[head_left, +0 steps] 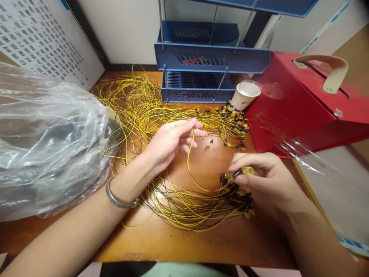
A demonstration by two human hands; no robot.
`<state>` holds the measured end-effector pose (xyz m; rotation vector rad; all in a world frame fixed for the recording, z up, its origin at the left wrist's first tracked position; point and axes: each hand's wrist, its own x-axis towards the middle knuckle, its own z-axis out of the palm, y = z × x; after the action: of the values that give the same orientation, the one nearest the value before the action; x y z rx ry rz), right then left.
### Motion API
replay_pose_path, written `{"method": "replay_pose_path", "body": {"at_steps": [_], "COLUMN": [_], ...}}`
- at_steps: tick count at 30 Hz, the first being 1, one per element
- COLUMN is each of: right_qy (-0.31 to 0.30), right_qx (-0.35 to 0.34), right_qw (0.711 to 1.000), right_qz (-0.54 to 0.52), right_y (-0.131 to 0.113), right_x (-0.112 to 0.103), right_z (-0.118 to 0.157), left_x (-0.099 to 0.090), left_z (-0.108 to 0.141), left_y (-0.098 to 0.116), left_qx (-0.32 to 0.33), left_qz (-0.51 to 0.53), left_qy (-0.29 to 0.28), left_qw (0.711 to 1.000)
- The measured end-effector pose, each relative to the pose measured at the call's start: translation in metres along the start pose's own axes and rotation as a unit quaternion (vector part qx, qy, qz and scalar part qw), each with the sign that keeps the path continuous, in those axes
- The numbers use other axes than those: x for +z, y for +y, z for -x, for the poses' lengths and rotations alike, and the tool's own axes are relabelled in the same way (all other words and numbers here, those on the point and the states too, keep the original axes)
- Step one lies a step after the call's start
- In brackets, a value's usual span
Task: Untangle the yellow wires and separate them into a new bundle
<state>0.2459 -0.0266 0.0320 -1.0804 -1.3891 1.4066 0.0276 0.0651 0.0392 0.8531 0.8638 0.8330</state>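
My left hand is above the middle of the table, its thumb and forefinger closed on a thin yellow-and-black wire. The wire hangs from those fingers in a curve down toward the right; the other fingers are loosely spread. Lower right, my right hand pinches a small black piece with a clear yellowish end between thumb and forefinger. Just beneath that hand lies a bundle of yellow and black wires, its dark ends gathered together and partly hidden by the fingers.
A larger tangle of wires covers the back left, its dark-tipped ends near a tilted paper cup. Behind stands a blue tiered rack. A red box is on the right, a clear plastic bag on the left.
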Motion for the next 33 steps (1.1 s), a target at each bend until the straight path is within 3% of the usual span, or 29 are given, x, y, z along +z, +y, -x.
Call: {"method": "replay_pose_path", "body": {"at_steps": [3, 6, 13, 18, 25, 33], "right_qy": [0.065, 0.106, 0.104, 0.11, 0.132, 0.146], "right_qx": [0.048, 0.051, 0.05, 0.037, 0.034, 0.025], "right_qw": [0.997, 0.993, 0.987, 0.985, 0.98, 0.978], "right_qz": [0.002, 0.017, 0.115, 0.124, 0.148, 0.146], "right_y": [0.005, 0.005, -0.002, -0.003, -0.006, -0.012], "right_x": [0.002, 0.006, 0.014, 0.014, 0.022, 0.031], "right_z": [0.001, 0.001, -0.002, -0.002, -0.004, 0.0], "left_x": [-0.003, -0.002, 0.006, -0.002, 0.011, 0.02], "left_z": [0.002, 0.007, 0.008, 0.001, 0.017, 0.025], "left_y": [0.001, 0.003, -0.002, 0.002, -0.015, -0.026], "left_qx": [0.001, -0.016, -0.049, -0.044, -0.023, -0.022], "left_qz": [0.015, 0.028, 0.024, 0.065, -0.101, -0.116], "left_qy": [0.004, -0.003, -0.01, 0.024, -0.108, -0.107], "left_qw": [1.0, 0.999, 0.998, 0.997, 0.989, 0.987]}}
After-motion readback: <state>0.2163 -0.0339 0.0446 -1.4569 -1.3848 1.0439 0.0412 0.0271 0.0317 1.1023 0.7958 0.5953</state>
